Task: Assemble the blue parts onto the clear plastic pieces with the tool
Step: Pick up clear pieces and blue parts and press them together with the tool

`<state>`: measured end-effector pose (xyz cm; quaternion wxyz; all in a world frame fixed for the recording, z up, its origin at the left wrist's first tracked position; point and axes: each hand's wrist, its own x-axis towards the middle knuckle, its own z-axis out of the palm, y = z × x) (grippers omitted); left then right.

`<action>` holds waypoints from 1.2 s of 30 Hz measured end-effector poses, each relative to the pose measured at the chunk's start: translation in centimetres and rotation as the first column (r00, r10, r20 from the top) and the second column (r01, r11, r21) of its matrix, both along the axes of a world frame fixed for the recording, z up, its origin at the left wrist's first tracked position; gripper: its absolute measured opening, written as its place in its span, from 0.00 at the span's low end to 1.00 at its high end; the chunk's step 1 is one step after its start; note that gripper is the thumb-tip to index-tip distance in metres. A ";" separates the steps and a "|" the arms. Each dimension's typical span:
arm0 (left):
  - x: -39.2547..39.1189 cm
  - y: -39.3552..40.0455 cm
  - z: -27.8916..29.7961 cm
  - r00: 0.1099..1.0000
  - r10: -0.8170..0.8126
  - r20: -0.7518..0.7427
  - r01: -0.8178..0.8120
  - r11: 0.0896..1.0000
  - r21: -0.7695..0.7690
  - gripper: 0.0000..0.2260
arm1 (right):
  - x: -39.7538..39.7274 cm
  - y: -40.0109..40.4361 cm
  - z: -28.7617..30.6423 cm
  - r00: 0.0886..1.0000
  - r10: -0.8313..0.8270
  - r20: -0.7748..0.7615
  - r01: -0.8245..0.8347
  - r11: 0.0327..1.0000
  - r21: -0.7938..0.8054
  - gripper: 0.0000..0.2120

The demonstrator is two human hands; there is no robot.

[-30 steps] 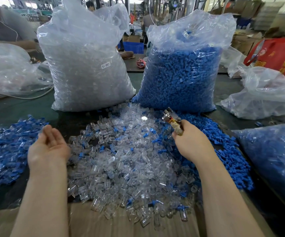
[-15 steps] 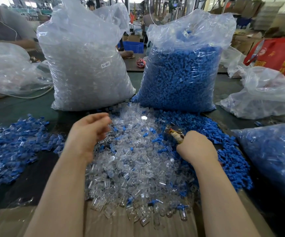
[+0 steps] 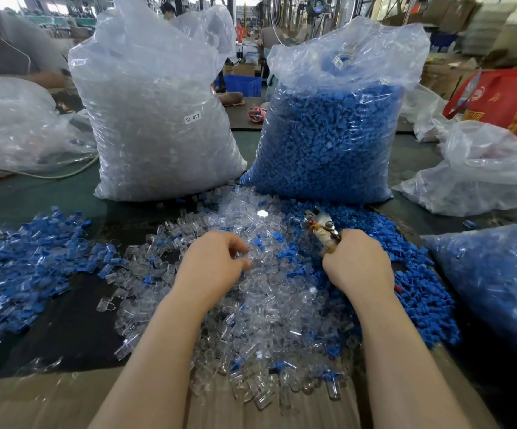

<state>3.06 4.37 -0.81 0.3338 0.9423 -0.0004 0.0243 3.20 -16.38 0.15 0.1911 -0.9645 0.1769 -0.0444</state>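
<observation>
While right hand (image 3: 358, 267) grips metal tool (image 3: 320, 226), left hand (image 3: 217, 263) fingers curl into glossy clear plastic pieces (image 3: 269, 311), hold unclear

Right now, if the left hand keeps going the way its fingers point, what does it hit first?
The left hand points down and forward-right with curled fingers, already at the heap of clear plastic pieces. It would likely meet those clear pieces first, just below its fingertips. Whether it already pinches one cannot be told.
</observation>
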 end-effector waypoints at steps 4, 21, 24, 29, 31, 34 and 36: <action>-0.2 -0.2 0.1 0.999 0.015 0.030 -0.014 0.999 -0.037 0.07 | 0.3 0.0 -0.1 0.993 0.048 0.106 -0.054 0.997 0.058 0.05; -0.4 -0.6 2.3 0.986 -0.038 -0.165 -0.149 0.279 -0.949 0.12 | 0.6 0.6 0.1 0.968 0.072 0.241 -0.197 0.812 0.549 0.05; -0.5 -0.7 2.3 0.988 -0.043 -0.146 -0.118 0.389 -0.914 0.11 | 0.6 0.9 0.1 0.954 0.064 0.291 -0.221 0.808 0.547 0.04; -0.5 -1.6 2.2 0.982 -0.004 -0.191 -0.180 0.315 -0.932 0.05 | 0.4 1.4 0.3 0.926 0.044 0.375 -0.254 0.807 0.534 0.02; -0.5 -1.7 2.2 0.981 -0.026 -0.195 -0.184 0.227 -0.956 0.05 | 0.3 1.5 0.3 0.917 0.020 0.398 -0.252 0.803 0.539 0.01; -0.4 -1.5 2.2 0.978 -0.047 -0.202 -0.193 0.150 -0.970 0.06 | 0.3 1.4 0.2 0.913 -0.008 0.408 -0.240 0.799 0.551 0.02; -0.4 -1.4 2.2 0.976 -0.064 -0.207 -0.200 0.103 -0.974 0.12 | 0.4 1.4 0.2 0.909 -0.025 0.416 -0.228 0.804 0.549 0.03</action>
